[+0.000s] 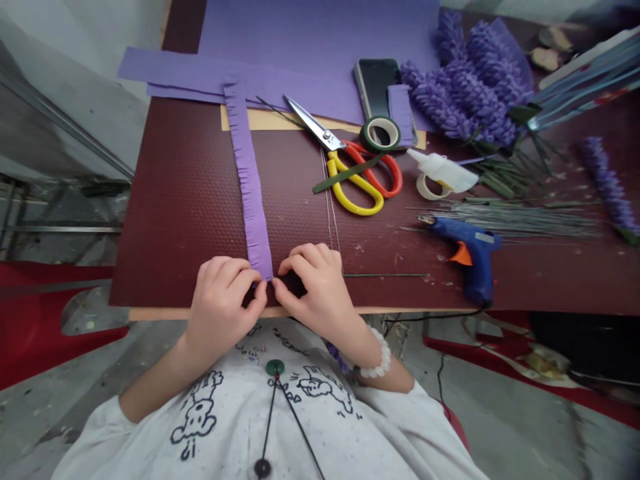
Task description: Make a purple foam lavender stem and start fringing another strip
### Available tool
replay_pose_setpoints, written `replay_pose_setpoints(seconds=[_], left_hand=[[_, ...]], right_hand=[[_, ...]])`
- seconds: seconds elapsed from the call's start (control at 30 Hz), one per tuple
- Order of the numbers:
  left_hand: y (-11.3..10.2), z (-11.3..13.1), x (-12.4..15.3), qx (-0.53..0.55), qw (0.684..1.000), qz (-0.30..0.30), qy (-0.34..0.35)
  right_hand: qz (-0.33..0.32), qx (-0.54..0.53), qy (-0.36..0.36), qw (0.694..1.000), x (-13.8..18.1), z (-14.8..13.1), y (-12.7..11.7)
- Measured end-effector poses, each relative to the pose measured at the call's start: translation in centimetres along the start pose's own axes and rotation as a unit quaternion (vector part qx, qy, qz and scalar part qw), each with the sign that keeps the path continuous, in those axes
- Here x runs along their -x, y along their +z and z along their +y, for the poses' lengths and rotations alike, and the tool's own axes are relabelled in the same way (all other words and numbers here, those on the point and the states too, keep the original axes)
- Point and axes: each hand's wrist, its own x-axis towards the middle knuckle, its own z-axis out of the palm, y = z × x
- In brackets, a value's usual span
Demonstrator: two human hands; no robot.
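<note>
Narrow and pinched, the grip of the left hand (223, 293) holds the near end of a long purple paper strip with a fringed edge (250, 180) between thumb and forefinger. The right hand (316, 287) curls just beside it, its thumb at the same end of the strip; whether its own grip is closed on the paper, I cannot tell. The strip lies on the dark red textured desk (185, 200), running from the front edge up to a large purple paper sheet (310, 33), which its far end overlaps.

To the right of the strip lie steel scissors with one red and one yellow handle (327, 139), a narrow dark green band (345, 175) across the handles. Farther right are a white plastic glue bottle (453, 172), a bundle of thin grey-green wires (530, 219), a blue glue gun with an orange trigger (477, 250) and a cluster of purple fringed flower spikes (460, 87).
</note>
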Motion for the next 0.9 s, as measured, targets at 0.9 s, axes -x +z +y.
replay_pose_setpoints(seconds=[0.9], left_hand=[[0.2, 0.9, -0.7, -0.035, 0.993, -0.058, -0.099]], right_hand=[[0.104, 0.086, -0.164, 0.977, 0.9, 0.9, 0.3]])
